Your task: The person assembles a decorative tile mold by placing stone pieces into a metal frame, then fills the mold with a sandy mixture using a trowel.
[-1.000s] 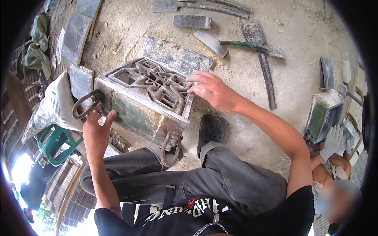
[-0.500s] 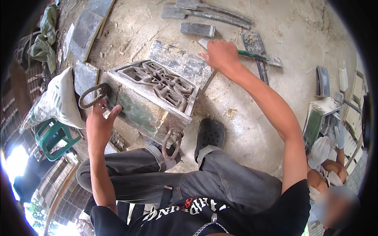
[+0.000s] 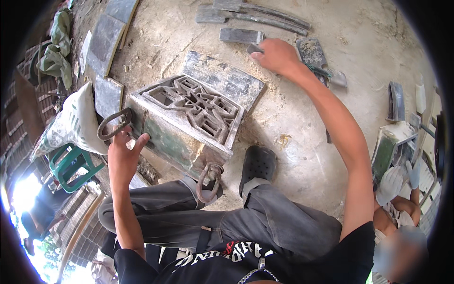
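Observation:
A heavy box-shaped mould [image 3: 175, 132] with a rusty, patterned lattice top stands tilted in front of my legs. Its sides are worn green metal, and rusty ring handles hang from it. My left hand [image 3: 124, 154] rests against its left side by one ring handle [image 3: 115, 124], thumb and fingers apart; some fingertips are hidden. Beyond the mould, my right hand [image 3: 280, 57] is closed on a small flat dark-grey piece [image 3: 254, 48], mostly covered by the fingers. By its wrist lies a tool with a green-wrapped handle [image 3: 321, 71] and a pale blade.
A flat grey plate [image 3: 224, 78] lies behind the mould. Dark bars and blocks [image 3: 241, 36] are on the dusty floor at the far side. To the left are a white sack [image 3: 78, 118] and a green stool [image 3: 73, 166]. At right, a gloved co-worker [image 3: 391, 182] sits beside another mould [image 3: 385, 151].
My right hand has moved slightly farther away and to the right with the flat piece, uncovering less of the green-handled tool. My left hand stays against the mould. The view has shifted slightly.

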A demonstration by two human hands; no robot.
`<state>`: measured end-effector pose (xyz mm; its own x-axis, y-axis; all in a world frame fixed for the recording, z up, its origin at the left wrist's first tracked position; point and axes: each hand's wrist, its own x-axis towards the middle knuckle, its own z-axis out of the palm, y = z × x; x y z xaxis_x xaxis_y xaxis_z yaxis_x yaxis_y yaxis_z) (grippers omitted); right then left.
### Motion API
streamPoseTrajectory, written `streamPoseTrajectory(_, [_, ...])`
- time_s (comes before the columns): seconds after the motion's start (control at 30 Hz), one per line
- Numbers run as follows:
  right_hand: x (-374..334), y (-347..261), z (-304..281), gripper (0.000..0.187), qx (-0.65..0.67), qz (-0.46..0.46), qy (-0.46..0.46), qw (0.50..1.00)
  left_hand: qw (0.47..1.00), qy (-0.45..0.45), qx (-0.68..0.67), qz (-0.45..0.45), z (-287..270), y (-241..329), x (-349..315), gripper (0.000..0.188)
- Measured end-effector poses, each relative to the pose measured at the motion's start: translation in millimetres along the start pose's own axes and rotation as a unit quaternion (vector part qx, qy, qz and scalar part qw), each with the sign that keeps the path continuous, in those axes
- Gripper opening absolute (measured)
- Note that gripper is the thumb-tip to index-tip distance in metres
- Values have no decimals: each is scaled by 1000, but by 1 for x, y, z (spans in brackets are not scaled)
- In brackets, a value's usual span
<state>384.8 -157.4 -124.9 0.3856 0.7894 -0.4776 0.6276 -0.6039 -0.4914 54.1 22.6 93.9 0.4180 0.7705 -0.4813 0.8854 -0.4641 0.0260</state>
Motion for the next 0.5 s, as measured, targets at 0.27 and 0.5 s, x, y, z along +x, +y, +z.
streamPoseTrajectory(0.27, [-5,29,-8,54,521,-25,-45,852,999,-13,-9,-30,-4,7,0,62])
streamPoseTrajectory(0.5, [22,-16,-10,60,646,-98,-93,752,1000,5,-23,3,-1,1,3,58])
